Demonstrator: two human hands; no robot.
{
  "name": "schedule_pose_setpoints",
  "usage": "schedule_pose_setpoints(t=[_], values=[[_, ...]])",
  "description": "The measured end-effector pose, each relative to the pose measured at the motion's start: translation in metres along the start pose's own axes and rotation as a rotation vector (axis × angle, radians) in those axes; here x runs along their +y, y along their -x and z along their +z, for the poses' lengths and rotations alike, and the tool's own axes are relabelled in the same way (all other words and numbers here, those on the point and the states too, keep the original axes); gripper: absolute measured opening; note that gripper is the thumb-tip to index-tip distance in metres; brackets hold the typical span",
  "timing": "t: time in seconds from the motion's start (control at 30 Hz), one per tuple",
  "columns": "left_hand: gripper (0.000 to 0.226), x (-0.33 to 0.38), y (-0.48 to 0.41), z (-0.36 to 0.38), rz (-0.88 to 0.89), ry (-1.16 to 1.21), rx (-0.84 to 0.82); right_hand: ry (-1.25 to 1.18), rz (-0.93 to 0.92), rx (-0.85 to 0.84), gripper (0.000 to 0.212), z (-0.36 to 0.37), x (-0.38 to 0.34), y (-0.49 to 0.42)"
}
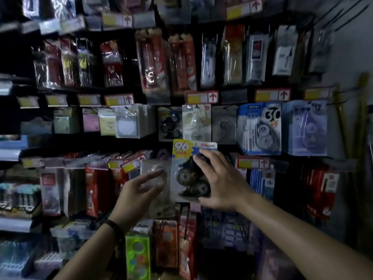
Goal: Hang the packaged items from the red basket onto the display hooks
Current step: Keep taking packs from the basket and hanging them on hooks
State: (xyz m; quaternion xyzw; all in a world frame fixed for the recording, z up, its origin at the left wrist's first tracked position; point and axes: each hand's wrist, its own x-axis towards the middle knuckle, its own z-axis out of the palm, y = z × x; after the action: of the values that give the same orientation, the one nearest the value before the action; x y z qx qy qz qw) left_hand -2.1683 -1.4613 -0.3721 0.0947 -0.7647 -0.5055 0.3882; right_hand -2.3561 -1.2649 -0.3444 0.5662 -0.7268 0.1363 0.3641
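Correction-tape pack [190, 174]: right hand [219, 183] fingers grasping it, left hand [139, 191] fingers released at its 9 o'clock; hanging step, next threading its header hole onto a hook.

Dark hook wall [130, 65] crowded with rows of hanging stationery packs [259, 128] above yellow-red price tags [201, 97].

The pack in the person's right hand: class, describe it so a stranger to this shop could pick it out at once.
On the display wall of hanging stationery, find the blue pack marked 30 in the middle row. Below and left of it, the right hand grips the blister pack. It alone shows a yellow 96 badge above dark round rollers.
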Motion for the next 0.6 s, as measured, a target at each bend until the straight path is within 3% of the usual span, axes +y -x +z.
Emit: schedule_pose_setpoints(t=[0.23, 0.6], values=[[0.082, 0.0, -0.036, -0.02, 0.074, -0.079, 0.151, 0.203, 0.047, -0.06, 0.12, -0.02, 0.035, -0.071], [0.11, 0.008, -0.05, -0.048, 0.22, -0.037, 0.293, 0.284, -0.068, -0.068, 0.119, -0.001, -0.003, -0.138]])
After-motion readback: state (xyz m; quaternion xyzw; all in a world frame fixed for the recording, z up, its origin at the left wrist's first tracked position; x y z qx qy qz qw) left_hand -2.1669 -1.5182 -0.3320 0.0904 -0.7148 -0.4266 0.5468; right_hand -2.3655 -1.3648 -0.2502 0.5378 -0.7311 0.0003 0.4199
